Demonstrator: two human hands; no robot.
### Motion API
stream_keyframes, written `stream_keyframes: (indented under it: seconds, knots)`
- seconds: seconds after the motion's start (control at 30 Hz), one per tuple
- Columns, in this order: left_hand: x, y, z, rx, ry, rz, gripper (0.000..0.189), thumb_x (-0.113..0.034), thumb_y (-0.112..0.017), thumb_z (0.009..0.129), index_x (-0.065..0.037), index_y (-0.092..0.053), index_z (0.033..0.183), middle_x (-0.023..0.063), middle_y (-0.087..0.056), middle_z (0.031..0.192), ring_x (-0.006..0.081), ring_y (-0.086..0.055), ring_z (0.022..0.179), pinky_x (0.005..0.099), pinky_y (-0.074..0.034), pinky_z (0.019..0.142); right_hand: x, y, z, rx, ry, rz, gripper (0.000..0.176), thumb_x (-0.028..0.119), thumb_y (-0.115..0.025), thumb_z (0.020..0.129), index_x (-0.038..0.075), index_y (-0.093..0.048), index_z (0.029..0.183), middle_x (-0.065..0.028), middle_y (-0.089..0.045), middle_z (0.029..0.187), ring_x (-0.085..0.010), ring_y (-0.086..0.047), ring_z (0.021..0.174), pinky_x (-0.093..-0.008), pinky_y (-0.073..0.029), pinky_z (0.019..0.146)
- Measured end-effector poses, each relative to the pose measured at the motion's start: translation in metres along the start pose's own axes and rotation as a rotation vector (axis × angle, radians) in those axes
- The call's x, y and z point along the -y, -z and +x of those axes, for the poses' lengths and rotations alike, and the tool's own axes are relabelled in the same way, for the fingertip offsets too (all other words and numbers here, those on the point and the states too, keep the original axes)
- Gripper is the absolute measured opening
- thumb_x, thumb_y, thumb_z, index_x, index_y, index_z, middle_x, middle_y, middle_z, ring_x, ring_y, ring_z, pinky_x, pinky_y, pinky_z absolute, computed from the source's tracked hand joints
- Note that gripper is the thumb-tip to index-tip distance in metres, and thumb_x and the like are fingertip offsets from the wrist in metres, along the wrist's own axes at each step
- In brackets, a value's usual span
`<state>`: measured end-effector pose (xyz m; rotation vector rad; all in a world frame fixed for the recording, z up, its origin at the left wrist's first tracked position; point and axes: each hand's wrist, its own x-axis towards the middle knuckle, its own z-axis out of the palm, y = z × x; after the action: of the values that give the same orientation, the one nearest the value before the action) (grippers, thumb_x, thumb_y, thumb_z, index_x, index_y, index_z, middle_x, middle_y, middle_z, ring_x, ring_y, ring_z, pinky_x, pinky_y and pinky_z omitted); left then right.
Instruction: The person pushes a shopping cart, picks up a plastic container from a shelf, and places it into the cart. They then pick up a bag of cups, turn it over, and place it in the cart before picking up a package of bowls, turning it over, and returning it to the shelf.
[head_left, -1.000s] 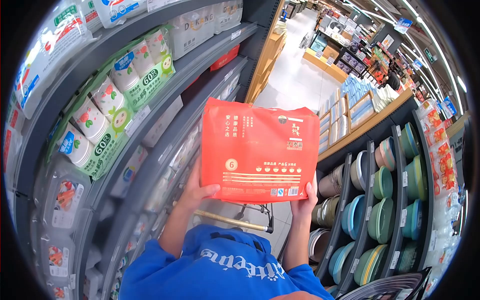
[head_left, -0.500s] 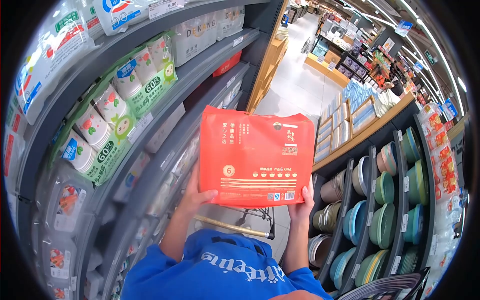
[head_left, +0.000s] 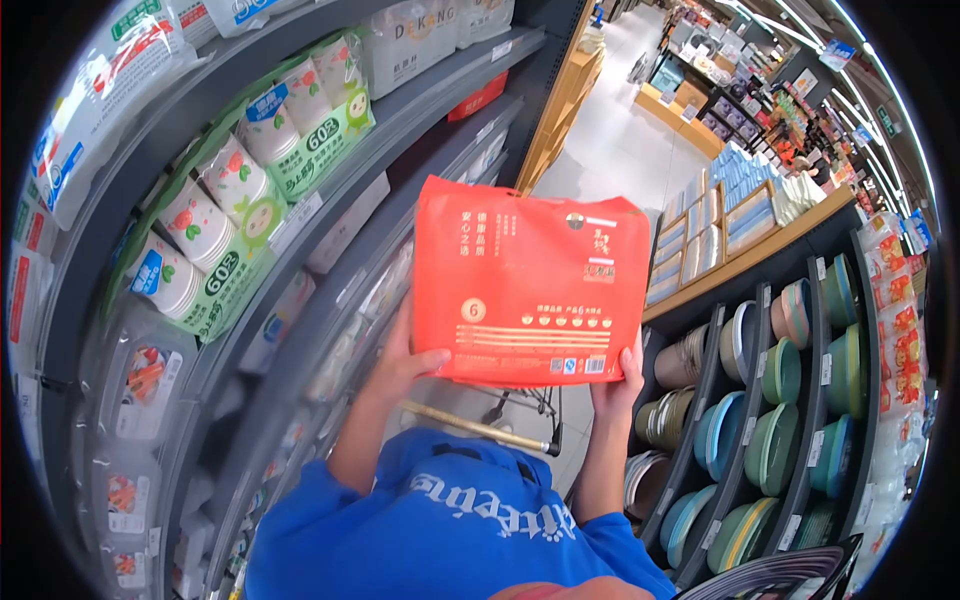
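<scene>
Between my two hands is a red plastic-wrapped package (head_left: 530, 270), its face toward me with white and gold printing, a barcode and a large 6. My left hand (head_left: 405, 350) grips the lower left corner, thumb on the front and fingers behind. At the lower right corner my right hand (head_left: 622, 375) holds it the same way, with most of its fingers hidden. What is inside the package does not show. Below it, partly covered, is the handle of a shopping cart (head_left: 480, 425).
On the left, a dark shelf (head_left: 440, 95) carries packs of paper cups (head_left: 200, 225) and clear plastic containers (head_left: 140, 395). Racks of stacked bowls (head_left: 770, 450) stand at the right, beside a wooden display of folded cloths (head_left: 740, 205). A tiled aisle (head_left: 610, 130) runs ahead.
The camera view has tilted slightly, so the shelves appear farther right and a little higher. The package sits higher in the view, still in both hands.
</scene>
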<state>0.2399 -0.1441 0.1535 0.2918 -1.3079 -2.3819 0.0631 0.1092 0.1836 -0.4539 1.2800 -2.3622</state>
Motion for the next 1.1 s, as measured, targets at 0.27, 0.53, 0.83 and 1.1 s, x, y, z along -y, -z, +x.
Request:
stream_keyframes:
  seconds: [0.27,0.53,0.83,1.1]
  knots:
    - [-0.003,-0.002,0.000,0.020,-0.060,0.065,0.110,-0.021,-0.078,0.073,0.001,-0.012,0.158,0.0154,-0.033,0.155,0.0244,-0.031,0.145,0.0373,-0.025,0.119,-0.007,0.008,0.001,0.044,0.038,0.020,0.066,0.029,-0.060,0.093,-0.001,-0.035,0.147,-0.0159,-0.052,0.140,-0.0261,-0.055,0.127,-0.0411,-0.043,0.108]
    - [-0.004,-0.004,0.000,0.054,-0.025,0.022,0.110,-0.019,-0.079,0.073,0.002,-0.011,0.157,0.0166,-0.034,0.154,0.0249,-0.034,0.144,0.0379,-0.027,0.118,-0.004,0.018,0.000,0.066,0.062,-0.006,0.067,0.031,-0.059,0.094,0.000,-0.033,0.147,-0.0154,-0.051,0.141,-0.0249,-0.055,0.126,-0.0410,-0.044,0.106]
    - [0.000,-0.002,-0.003,0.033,0.105,-0.040,0.106,-0.020,-0.078,0.070,-0.002,-0.020,0.156,0.0142,-0.041,0.149,0.0237,-0.038,0.141,0.0365,-0.030,0.116,0.009,0.042,-0.011,0.224,0.006,0.441,0.090,0.054,-0.059,0.094,0.005,-0.018,0.157,-0.0187,-0.041,0.151,-0.0326,-0.038,0.142,-0.0504,-0.034,0.115]
    - [0.023,-0.038,-0.006,0.225,0.124,-0.124,0.102,-0.009,-0.077,0.070,-0.002,-0.022,0.155,0.0097,-0.041,0.149,0.0199,-0.040,0.139,0.0354,-0.030,0.116,-0.064,0.006,-0.021,0.078,-0.313,0.620,0.081,0.054,-0.051,0.098,0.006,-0.022,0.156,-0.0205,-0.045,0.147,-0.0348,-0.039,0.141,-0.0530,-0.033,0.115]
